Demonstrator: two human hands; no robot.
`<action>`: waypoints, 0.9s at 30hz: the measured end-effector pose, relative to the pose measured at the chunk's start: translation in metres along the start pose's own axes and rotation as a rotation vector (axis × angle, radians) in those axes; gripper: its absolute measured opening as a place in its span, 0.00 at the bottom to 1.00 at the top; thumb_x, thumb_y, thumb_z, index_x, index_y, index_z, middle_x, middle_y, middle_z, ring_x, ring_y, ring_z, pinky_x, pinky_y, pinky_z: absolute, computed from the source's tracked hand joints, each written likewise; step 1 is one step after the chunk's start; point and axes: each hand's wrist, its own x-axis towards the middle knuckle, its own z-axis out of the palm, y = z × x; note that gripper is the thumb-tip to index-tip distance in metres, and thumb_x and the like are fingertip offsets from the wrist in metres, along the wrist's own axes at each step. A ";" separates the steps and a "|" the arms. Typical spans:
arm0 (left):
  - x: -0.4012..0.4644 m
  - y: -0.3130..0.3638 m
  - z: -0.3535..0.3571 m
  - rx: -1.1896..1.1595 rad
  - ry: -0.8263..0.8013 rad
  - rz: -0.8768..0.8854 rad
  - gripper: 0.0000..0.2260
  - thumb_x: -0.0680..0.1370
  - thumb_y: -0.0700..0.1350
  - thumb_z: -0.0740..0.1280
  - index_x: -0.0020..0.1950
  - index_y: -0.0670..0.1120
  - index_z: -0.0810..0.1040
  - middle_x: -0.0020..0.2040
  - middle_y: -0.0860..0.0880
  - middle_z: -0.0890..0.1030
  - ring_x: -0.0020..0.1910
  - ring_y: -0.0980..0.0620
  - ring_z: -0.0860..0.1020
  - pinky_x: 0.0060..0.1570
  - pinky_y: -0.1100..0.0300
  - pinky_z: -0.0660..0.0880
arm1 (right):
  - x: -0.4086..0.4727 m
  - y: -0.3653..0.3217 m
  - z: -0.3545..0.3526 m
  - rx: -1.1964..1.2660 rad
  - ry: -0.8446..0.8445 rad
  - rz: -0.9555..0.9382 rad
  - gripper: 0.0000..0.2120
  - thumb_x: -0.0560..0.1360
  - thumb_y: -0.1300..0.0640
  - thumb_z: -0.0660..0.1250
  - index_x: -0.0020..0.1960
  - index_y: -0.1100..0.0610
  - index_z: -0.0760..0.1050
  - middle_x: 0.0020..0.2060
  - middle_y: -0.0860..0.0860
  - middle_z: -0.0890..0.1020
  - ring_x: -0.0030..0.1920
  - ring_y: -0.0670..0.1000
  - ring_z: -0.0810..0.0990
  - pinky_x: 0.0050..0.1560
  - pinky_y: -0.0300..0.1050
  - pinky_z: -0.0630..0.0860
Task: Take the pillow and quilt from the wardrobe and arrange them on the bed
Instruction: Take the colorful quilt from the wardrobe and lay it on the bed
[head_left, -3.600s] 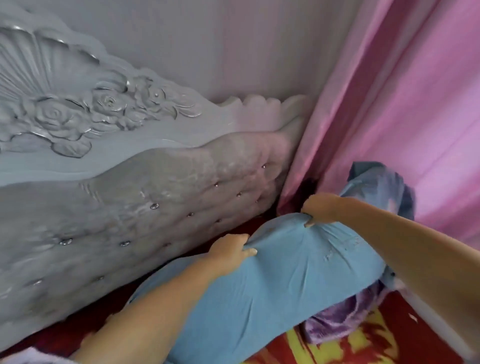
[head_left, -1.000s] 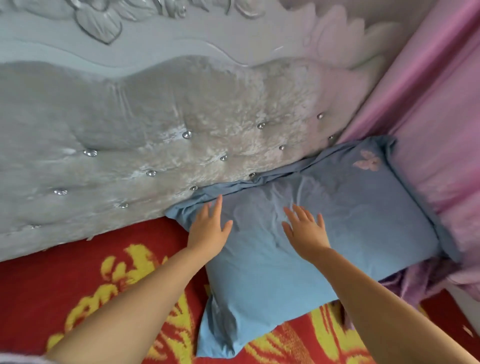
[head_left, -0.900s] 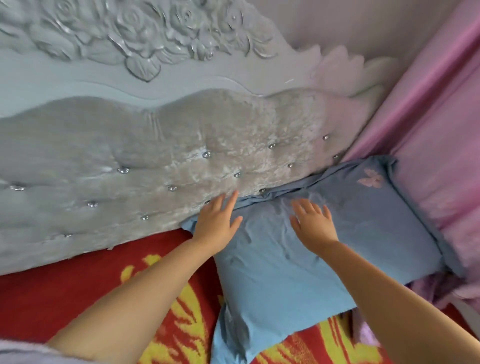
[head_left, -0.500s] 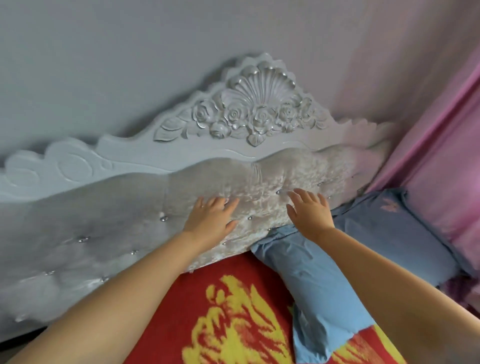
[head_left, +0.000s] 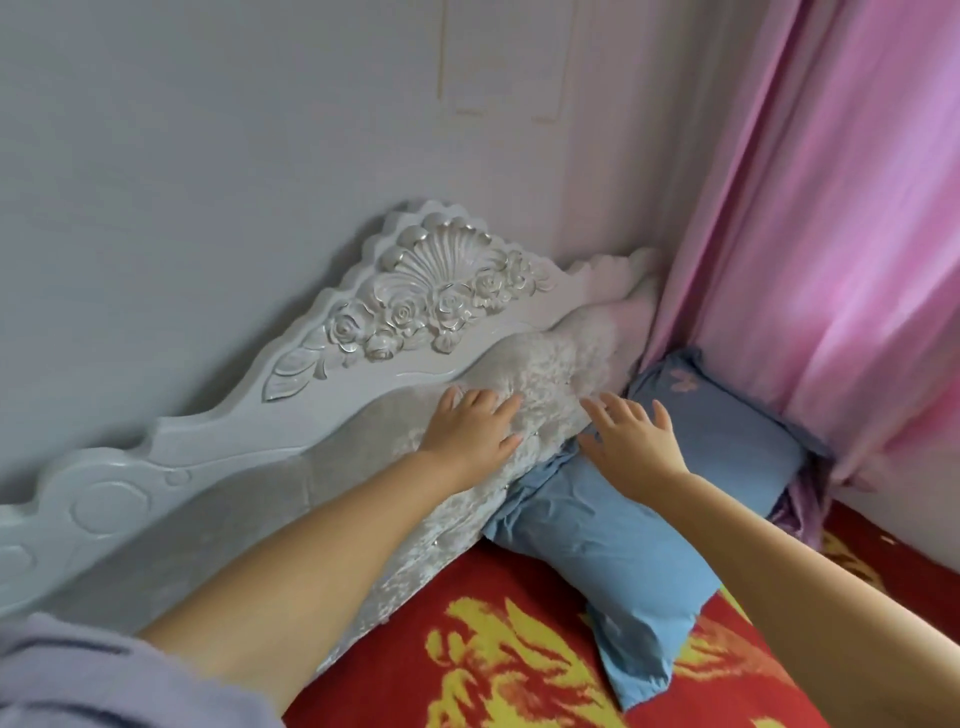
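A light blue pillow (head_left: 691, 483) with a small pink butterfly print lies flat on the red and yellow bed sheet (head_left: 519, 665), its long edge against the padded headboard. My left hand (head_left: 470, 428) hovers open in front of the headboard, left of the pillow, holding nothing. My right hand (head_left: 631, 434) is open with fingers spread, just above the pillow's left end. No quilt is in view.
The carved white headboard (head_left: 291, 436) with silvery tufted padding runs along the grey wall. A pink curtain (head_left: 841, 234) hangs at the right, close to the pillow's far end. A purple patterned cloth (head_left: 802, 506) pokes out beneath the pillow at the right.
Both hands let go of the pillow, which now lies flat by the headboard. They lifted off it with fingers spread, and my view has pulled back and up.
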 end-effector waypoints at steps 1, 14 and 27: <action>-0.001 0.004 -0.001 -0.009 -0.007 -0.003 0.24 0.81 0.55 0.53 0.75 0.49 0.58 0.70 0.44 0.69 0.69 0.44 0.66 0.71 0.45 0.58 | -0.005 0.007 -0.001 -0.021 -0.023 -0.004 0.26 0.81 0.45 0.51 0.77 0.48 0.52 0.75 0.51 0.60 0.75 0.54 0.59 0.75 0.62 0.48; -0.041 0.184 -0.032 -0.010 -0.018 -0.133 0.24 0.81 0.56 0.54 0.75 0.49 0.59 0.71 0.45 0.68 0.70 0.45 0.65 0.70 0.44 0.58 | -0.145 0.105 -0.056 -0.029 0.031 -0.107 0.24 0.81 0.47 0.51 0.75 0.51 0.57 0.72 0.53 0.65 0.73 0.56 0.62 0.72 0.60 0.56; -0.214 0.167 -0.022 -0.073 0.027 -0.484 0.23 0.80 0.55 0.55 0.74 0.50 0.62 0.70 0.46 0.70 0.69 0.45 0.67 0.66 0.46 0.62 | -0.206 0.022 -0.044 -0.112 -0.033 -0.348 0.21 0.81 0.47 0.52 0.73 0.50 0.62 0.71 0.52 0.67 0.71 0.55 0.64 0.70 0.56 0.61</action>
